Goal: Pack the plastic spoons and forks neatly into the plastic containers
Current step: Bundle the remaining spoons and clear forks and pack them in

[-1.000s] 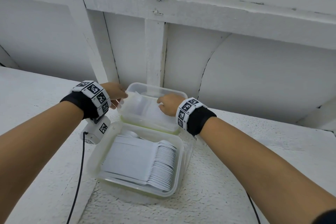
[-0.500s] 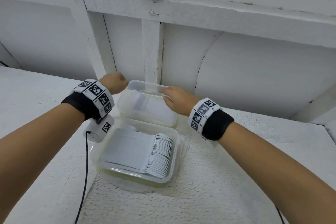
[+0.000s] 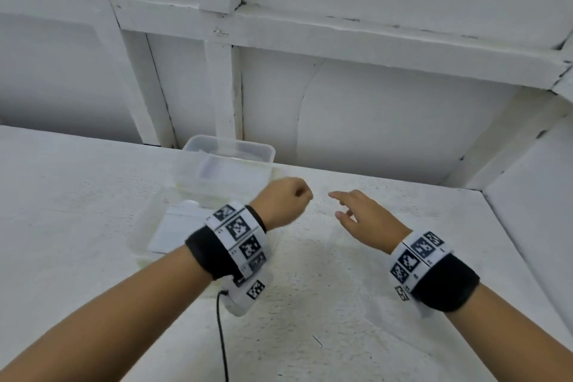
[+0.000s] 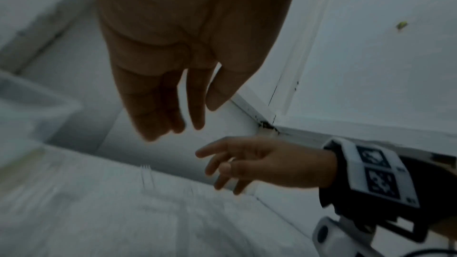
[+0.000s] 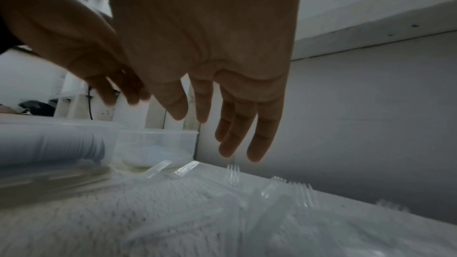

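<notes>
The near container [image 3: 161, 223] sits on the table [image 3: 77, 226], with a stack of spoons [image 3: 176, 226] lying inside it. The far container [image 3: 229, 158] stands just behind the near container, close to the wall [image 3: 387, 121]. Loose forks [image 5: 284, 189] lie on the table to the right of the near container. Both hands hover above the table right of the near container, the left hand [image 3: 283, 203] nearer it than the right hand [image 3: 369, 220].

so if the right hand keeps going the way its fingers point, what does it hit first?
Probably the clear forks scattered on the table: the right hand is open, fingers angled down toward them. The left hand sits beside it, seemingly out of the line; depth is unclear.
</notes>
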Tool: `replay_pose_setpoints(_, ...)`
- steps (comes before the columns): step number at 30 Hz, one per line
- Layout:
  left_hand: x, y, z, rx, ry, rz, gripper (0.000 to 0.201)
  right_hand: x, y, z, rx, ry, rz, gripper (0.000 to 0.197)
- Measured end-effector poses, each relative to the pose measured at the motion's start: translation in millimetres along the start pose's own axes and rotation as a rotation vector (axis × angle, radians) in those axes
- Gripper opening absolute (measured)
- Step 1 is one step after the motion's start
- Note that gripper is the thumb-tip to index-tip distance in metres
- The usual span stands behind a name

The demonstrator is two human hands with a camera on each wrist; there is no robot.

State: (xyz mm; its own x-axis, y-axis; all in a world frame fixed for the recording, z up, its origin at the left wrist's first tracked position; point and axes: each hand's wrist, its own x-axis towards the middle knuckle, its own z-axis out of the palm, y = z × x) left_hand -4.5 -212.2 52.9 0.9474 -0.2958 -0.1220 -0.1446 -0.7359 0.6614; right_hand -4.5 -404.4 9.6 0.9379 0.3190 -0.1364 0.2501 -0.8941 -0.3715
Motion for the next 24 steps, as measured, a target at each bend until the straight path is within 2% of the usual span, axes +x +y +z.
replay_pose_setpoints(3,9,-2,39,0.097,-0.174,-0.112,0.036,-6,15,4,-0.037,-0.066,0.068,0.041)
replay_pose_setpoints(5,17,-4,58,0.166,-0.218,-0.238,0.040,-5,23,4,-0.042,-0.082,0.094,0.041)
replay_pose_setpoints(10,28,-4,81,0.428,-0.208,-0.458,0.043,1,39,2,-0.042,-0.094,0.141,0.039)
replay_pose_setpoints(12,32,-11,86,0.378,-0.211,-0.554,0.044,4,44,0,-0.053,-0.103,0.154,0.038)
replay_pose_setpoints(14,33,-15,89,0.345,-0.232,-0.589,0.039,10,51,-3,-0.067,-0.110,0.174,0.038)
replay_pose_setpoints(17,27,-11,92,0.479,-0.263,-0.550,0.032,22,66,-7,-0.120,-0.112,0.240,0.040)
replay_pose_setpoints(19,25,-7,95,0.488,-0.230,-0.502,0.030,29,73,-9,-0.200,-0.132,0.302,0.045)
replay_pose_setpoints(24,17,-11,105,0.438,-0.172,-0.365,0.031,32,77,-5,-0.281,-0.301,0.367,0.057)
